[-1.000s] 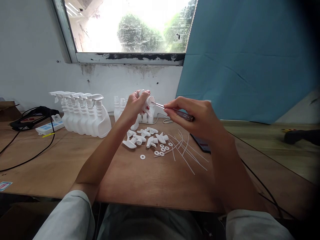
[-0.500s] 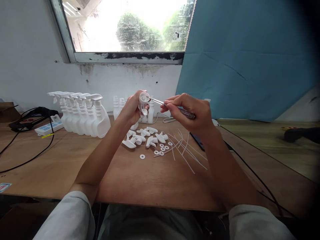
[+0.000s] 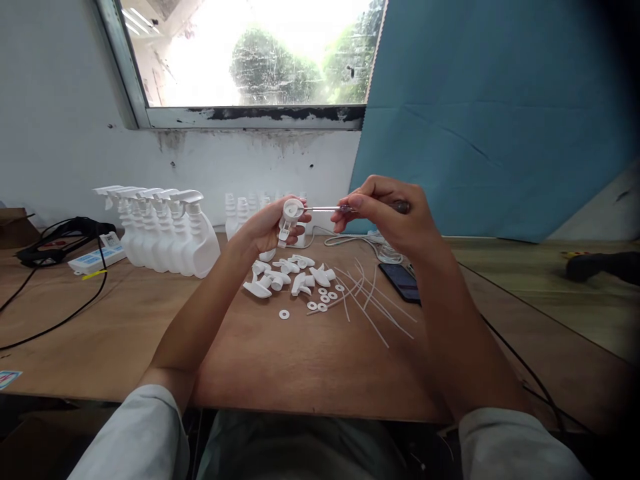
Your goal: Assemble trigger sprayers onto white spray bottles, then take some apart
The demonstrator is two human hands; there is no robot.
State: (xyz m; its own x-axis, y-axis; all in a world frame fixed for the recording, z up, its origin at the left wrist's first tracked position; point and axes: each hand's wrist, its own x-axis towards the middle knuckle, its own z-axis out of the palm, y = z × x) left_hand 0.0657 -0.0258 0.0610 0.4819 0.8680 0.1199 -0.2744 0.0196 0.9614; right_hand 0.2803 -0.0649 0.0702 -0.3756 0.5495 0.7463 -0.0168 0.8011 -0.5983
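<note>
My left hand (image 3: 273,223) is closed around a white spray bottle trigger head (image 3: 292,212), its round collar opening turned toward me. In my right hand (image 3: 390,210) is a screwdriver (image 3: 323,209), gripped by its clear handle. The metal shaft points left, level, and its tip is at the right rim of the collar; whether it reaches inside I cannot tell. Below on the table lie several more white trigger heads (image 3: 280,277), several flat white washers (image 3: 325,299) and several thin white tubes (image 3: 370,303). One washer (image 3: 284,315) lies apart, nearer to me.
A row of white spray bottles with heads (image 3: 165,233) stands at left; headless bottles (image 3: 233,213) stand behind my left hand. A power strip (image 3: 97,259) with black cables is further left. A phone (image 3: 401,283) lies under my right forearm, near a white coiled cable (image 3: 387,253).
Both hands have come down slightly near the trigger head. The screwdriver has gone from slanting to nearly level, and my right hand has turned with it. More of the phone shows now.
</note>
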